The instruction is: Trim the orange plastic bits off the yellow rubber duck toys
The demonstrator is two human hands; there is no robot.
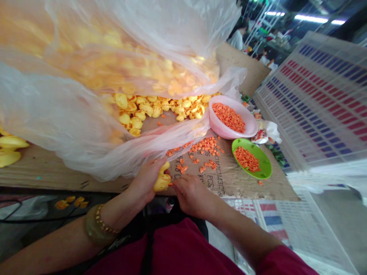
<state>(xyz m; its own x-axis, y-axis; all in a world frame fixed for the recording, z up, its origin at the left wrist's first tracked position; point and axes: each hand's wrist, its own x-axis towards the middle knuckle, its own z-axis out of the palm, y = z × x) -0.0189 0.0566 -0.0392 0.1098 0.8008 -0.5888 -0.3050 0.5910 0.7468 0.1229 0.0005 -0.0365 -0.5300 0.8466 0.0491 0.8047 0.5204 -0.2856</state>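
Note:
A yellow toy duck (162, 182) is gripped in my left hand (145, 178), just off the front edge of the cardboard (197, 183). My right hand (189, 193) is closed at the duck's right side, its fingers pinching a small orange piece (171, 184) against the toy. Loose orange pieces (205, 146) lie scattered on the cardboard beyond my hands. More of them fill a pink bowl (252, 124) and a green plate (268, 166) to the right. Yellow duck bodies (151, 107) spill from a large clear plastic bag (71, 114).
White plastic crates (321, 103) with red and blue slots stand at the right. Crumpled white wrapping (272, 131) sits beside the pink bowl. A few yellow pieces (71, 202) lie below the table at the left. Another person (237, 38) is in the far background.

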